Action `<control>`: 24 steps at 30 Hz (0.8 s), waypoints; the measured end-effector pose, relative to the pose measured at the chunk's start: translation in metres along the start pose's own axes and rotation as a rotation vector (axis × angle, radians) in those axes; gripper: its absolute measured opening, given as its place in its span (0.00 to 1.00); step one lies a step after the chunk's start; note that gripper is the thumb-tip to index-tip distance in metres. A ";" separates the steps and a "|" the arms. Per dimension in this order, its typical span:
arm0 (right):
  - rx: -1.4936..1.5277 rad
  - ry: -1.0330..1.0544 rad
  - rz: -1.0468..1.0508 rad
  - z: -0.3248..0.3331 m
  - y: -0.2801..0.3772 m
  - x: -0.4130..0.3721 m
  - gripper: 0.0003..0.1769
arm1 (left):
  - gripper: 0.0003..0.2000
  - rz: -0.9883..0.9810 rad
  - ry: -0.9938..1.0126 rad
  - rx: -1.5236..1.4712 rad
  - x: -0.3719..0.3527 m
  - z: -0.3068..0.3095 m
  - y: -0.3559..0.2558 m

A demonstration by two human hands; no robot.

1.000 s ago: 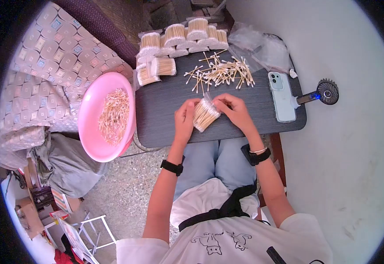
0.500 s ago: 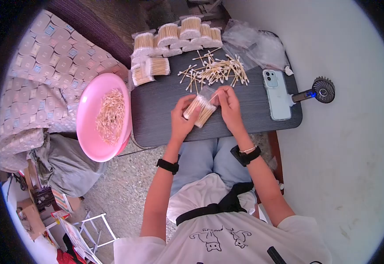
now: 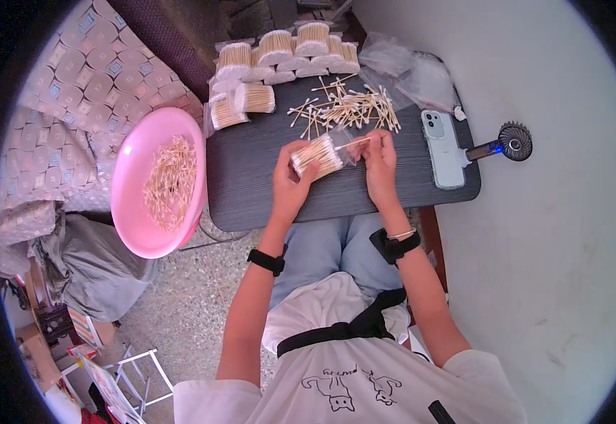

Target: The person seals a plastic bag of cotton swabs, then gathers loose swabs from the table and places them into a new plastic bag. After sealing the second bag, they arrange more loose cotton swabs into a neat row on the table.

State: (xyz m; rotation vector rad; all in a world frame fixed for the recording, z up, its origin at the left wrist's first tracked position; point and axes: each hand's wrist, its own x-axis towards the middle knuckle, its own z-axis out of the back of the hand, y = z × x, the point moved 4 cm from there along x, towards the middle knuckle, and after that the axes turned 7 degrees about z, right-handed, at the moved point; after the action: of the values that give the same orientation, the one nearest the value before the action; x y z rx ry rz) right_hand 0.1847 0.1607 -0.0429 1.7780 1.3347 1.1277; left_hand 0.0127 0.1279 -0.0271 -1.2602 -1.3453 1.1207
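Note:
My left hand [image 3: 291,185] is closed round a clear plastic bag of cotton swabs [image 3: 318,158], thumb across its front, the swabs lined up side by side inside. At the bag's loose clear mouth [image 3: 343,139], my right hand [image 3: 381,168] pinches a cotton swab [image 3: 356,142] that points left toward the packed ones. Just beyond both hands, a loose pile of cotton swabs [image 3: 354,109] lies scattered on the dark table [image 3: 251,191].
Filled swab bags [image 3: 276,48] are stacked at the table's back left. Empty plastic bags [image 3: 421,78] lie at the back right. A phone [image 3: 443,152] and a small fan [image 3: 515,141] are on the right. Left of the table, a pink basin [image 3: 130,205] holds many swabs.
The bag has turned to lie more level in my left hand and tilts toward the right. My right hand has shifted slightly right, with the swab at the bag's mouth.

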 end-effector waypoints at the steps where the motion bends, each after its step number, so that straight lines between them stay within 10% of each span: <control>1: -0.014 0.012 -0.004 -0.002 0.003 -0.001 0.11 | 0.16 -0.012 -0.015 -0.021 0.000 0.001 0.000; 24: -0.305 0.049 -0.055 -0.007 0.003 -0.010 0.07 | 0.16 -0.163 0.098 0.232 0.003 -0.001 -0.007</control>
State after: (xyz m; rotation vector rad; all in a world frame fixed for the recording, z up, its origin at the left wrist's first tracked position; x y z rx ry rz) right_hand 0.1782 0.1503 -0.0393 1.4941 1.1607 1.2761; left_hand 0.0125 0.1310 -0.0194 -1.0053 -1.1849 1.0540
